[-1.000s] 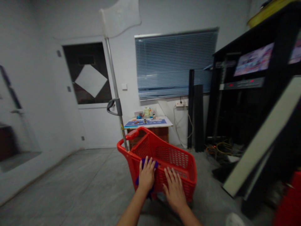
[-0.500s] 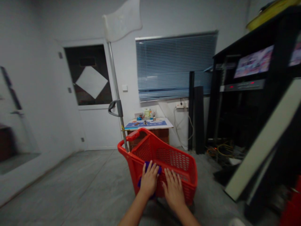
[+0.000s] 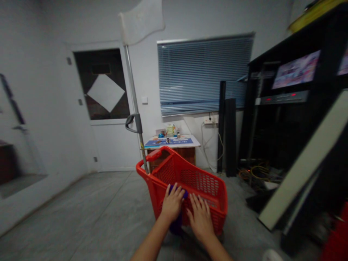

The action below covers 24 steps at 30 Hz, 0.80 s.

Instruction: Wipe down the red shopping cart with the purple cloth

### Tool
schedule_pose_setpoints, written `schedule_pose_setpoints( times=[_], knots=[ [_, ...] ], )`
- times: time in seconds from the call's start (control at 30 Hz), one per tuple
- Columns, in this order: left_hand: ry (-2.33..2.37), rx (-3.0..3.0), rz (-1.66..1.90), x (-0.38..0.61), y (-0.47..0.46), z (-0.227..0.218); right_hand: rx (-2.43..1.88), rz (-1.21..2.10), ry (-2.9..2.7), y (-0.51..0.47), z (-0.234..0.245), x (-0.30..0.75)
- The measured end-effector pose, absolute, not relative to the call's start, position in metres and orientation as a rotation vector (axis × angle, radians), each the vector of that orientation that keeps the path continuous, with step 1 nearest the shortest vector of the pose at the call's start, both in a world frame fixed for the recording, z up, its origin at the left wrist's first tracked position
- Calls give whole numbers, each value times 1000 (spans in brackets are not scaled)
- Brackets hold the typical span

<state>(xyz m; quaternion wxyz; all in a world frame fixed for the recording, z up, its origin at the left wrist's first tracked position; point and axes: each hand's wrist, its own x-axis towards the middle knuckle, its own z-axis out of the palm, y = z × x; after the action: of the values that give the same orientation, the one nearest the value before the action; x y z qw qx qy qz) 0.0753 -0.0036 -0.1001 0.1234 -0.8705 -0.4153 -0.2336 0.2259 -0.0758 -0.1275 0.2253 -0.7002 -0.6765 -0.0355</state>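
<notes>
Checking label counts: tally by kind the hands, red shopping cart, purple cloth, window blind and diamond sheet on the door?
Hands: 2 (left hand, right hand)
Red shopping cart: 1
Purple cloth: 1
Window blind: 1
Diamond sheet: 1
Total: 6

We record one head-worn view, looking forward and down from above the near edge of the cart [image 3: 155, 195], door [image 3: 116, 148] and blinds [image 3: 205, 74] farther off.

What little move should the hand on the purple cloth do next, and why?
Perhaps slide the left hand a little along the near rim: its spread fingers lie over the purple cloth against the red cart, and the right hand, at the same side, seems to have no cloth.
</notes>
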Motion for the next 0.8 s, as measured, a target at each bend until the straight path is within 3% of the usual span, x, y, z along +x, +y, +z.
schedule_pose_setpoints(
  times=[0.8],
  knots=[
    [-1188, -2557, -736, 68, 0, -94, -1934, -95, -1879, -78, -128, 226]
  ],
)
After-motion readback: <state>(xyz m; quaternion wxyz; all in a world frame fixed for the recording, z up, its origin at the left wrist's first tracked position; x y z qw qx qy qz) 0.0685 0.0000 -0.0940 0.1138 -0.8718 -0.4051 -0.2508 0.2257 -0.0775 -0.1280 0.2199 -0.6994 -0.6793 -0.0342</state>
